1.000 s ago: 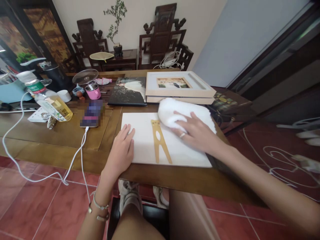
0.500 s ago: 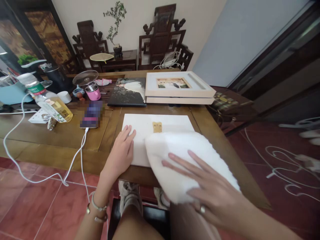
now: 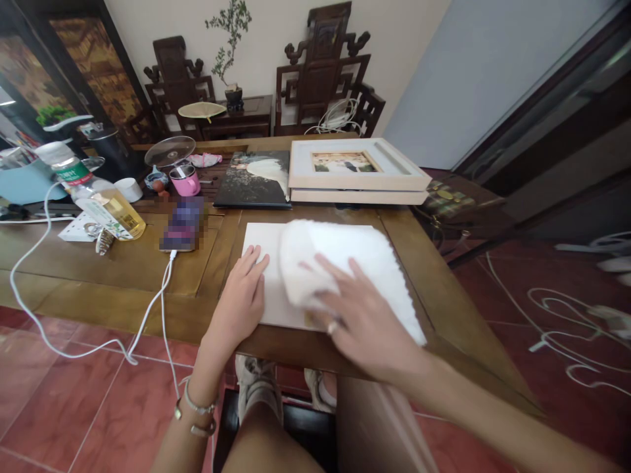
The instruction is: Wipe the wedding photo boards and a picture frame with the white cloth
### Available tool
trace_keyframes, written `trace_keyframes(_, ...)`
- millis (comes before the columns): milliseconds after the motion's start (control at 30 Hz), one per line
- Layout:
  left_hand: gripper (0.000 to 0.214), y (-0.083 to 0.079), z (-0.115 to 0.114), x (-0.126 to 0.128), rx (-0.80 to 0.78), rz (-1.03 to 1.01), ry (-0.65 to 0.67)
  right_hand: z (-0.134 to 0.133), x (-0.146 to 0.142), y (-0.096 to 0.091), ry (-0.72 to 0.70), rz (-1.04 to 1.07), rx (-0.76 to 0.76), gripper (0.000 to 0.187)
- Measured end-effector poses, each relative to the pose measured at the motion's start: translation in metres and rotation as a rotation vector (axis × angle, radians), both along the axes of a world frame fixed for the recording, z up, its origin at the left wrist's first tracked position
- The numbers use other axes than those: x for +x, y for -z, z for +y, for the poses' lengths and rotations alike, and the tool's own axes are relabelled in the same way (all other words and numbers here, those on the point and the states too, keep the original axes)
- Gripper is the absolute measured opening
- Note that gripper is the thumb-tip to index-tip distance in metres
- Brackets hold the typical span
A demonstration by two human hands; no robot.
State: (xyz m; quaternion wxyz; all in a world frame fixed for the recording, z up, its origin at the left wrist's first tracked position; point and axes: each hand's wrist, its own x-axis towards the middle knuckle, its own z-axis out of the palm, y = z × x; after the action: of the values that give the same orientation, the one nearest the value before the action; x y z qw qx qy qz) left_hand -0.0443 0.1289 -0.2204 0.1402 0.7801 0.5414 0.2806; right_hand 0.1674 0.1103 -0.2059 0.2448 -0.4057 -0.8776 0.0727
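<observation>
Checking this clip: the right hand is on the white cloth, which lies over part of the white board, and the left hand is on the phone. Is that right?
Not quite: the head view shows the left hand on the left side of the white board. The right hand is on the white cloth, as you say.

And the right hand (image 3: pixel 362 318) swings back up from the near edge, where it was half a second ago, taking the white cloth (image 3: pixel 357 253) with it! The cloth now covers the far-right corner of the white board (image 3: pixel 271 299), bare just before. The tan piece (image 3: pixel 309 319), fully visible a second ago, is down to one blurred scrap!
</observation>
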Motion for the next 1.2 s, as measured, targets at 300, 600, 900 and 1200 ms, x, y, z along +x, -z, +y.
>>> trace_keyframes(300, 0.044, -0.004, -0.007, -0.005, -0.008, 0.012, 0.026, -0.015, 0.015, -0.016, -0.204, -0.096, -0.001, 0.027)
trace_keyframes(600, 0.047, 0.000, -0.001, -0.005, 0.002, -0.093, -0.031, 0.075, -0.031, -0.013, 0.113, -0.199, -0.035, 0.034)
trace_keyframes(900, 0.050, 0.002, -0.002, -0.016, 0.031, -0.183, -0.118, -0.028, 0.009, -0.021, -0.440, -0.096, -0.034, 0.020)
trace_keyframes(1200, 0.045, -0.006, -0.006, -0.007, 0.064, -0.130, -0.079, 0.002, 0.087, -0.006, 0.076, -0.029, 0.049, 0.030)
